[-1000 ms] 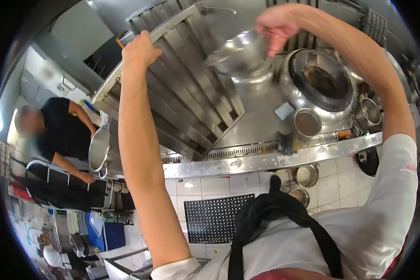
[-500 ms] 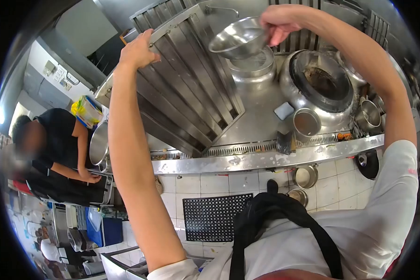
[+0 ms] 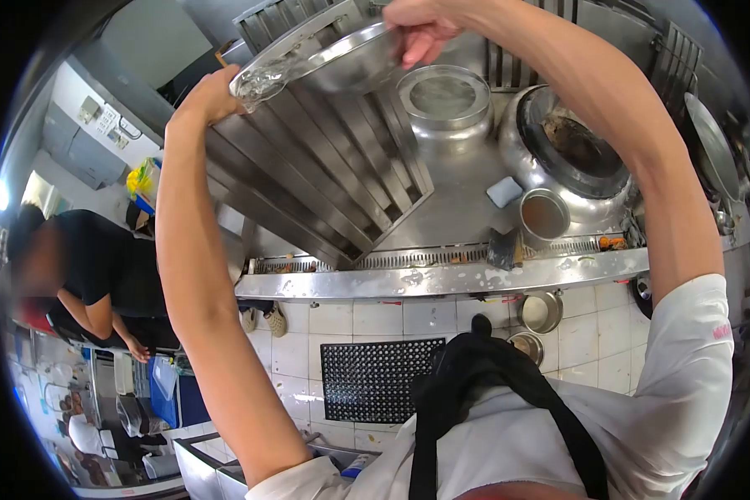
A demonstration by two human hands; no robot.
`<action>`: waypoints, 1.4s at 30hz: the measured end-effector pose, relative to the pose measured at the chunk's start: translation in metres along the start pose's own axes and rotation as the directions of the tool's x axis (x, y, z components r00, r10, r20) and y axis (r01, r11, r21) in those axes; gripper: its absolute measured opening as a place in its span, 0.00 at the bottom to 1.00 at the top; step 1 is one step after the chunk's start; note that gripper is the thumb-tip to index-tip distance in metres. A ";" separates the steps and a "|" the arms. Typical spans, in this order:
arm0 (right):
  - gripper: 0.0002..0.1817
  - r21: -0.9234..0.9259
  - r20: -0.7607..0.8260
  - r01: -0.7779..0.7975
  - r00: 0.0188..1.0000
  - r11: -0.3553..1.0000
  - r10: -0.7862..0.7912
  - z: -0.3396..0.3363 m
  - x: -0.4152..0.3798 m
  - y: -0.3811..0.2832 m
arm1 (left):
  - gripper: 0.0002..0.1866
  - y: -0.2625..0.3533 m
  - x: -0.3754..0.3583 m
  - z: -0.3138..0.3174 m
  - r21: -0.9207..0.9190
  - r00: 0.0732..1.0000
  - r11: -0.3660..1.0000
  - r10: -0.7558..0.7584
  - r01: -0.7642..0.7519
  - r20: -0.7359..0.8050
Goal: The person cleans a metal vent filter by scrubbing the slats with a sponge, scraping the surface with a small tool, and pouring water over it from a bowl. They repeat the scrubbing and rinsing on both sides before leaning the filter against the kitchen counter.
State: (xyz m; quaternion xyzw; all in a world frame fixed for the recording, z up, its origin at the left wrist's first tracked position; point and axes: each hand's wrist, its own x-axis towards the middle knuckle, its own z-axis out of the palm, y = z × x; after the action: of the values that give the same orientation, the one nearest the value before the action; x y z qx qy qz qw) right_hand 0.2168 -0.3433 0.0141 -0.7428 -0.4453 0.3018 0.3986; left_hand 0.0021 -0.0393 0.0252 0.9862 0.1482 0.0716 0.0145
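Observation:
My left hand [image 3: 208, 96] grips the upper left edge of a metal baffle filter [image 3: 333, 175], which stands tilted on the steel counter. My right hand [image 3: 425, 29] holds a stainless steel bowl [image 3: 354, 68] by its rim, tipped to the left over the filter's upper part. Clear water [image 3: 267, 81] spills from the bowl's lip close to my left fingers. Just right of the filter sits a round metal pot [image 3: 446, 125] with cloudy liquid in it.
A wok burner [image 3: 571, 146] is at the right, with a container of brownish liquid [image 3: 544, 217] and a white sponge [image 3: 503, 192] before it. A drain channel [image 3: 425, 260] runs along the counter's front. A person in black [image 3: 108, 267] stands at left.
My right hand has moved left with the bowl, from above the pot to over the filter, and water now pours out. The filter has shifted slightly left with my left hand.

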 end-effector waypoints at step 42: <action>0.26 0.020 -0.852 -0.530 0.435 0.848 0.291 -0.095 0.191 0.471 | 0.32 0.022 -0.035 0.025 -0.145 0.960 0.968 -0.227 0.204 -0.166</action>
State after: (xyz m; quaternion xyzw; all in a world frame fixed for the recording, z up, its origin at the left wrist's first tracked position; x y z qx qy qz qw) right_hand 0.5724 -0.3362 -0.3620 -0.9241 -0.0408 -0.0563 0.3759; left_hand -0.0205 -0.0710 -0.0029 0.9506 0.2508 0.1685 0.0710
